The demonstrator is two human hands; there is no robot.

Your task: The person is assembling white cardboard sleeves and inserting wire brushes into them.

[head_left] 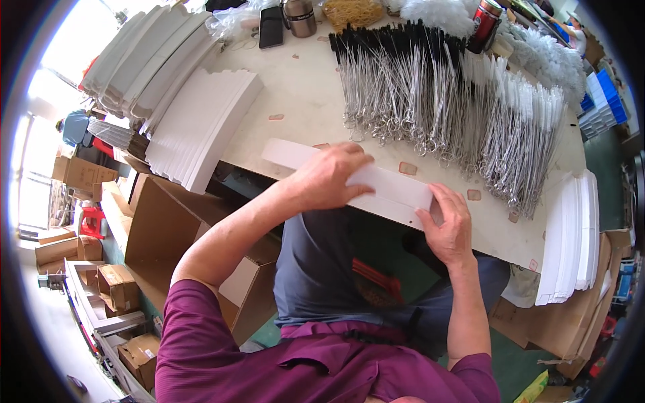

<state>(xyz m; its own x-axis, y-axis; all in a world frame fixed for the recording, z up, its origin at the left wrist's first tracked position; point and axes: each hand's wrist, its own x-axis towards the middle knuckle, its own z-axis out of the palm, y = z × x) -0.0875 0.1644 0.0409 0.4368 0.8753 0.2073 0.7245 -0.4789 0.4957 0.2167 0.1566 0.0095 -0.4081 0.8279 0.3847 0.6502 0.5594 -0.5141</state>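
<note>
A long, narrow white cardboard box (396,188) lies at the table's front edge, slanting down to the right. My right hand (448,225) grips its right end, thumb on the near side and fingers over the far side. Across the box's middle reaches my left hand (334,176), slightly blurred, its thumb and fingers apart over the white surface. Whether the left palm presses on the box is hidden. The box's left end (285,152) sticks out beyond the left wrist.
Thin wire brushes (430,94) with black or white bristles pile up at the far right. White flattened cartons are stacked at left (201,127) and right (571,235). A phone (271,27), metal cup (299,18) and red can (484,25) stand farther back. An open cardboard box (164,225) sits below left.
</note>
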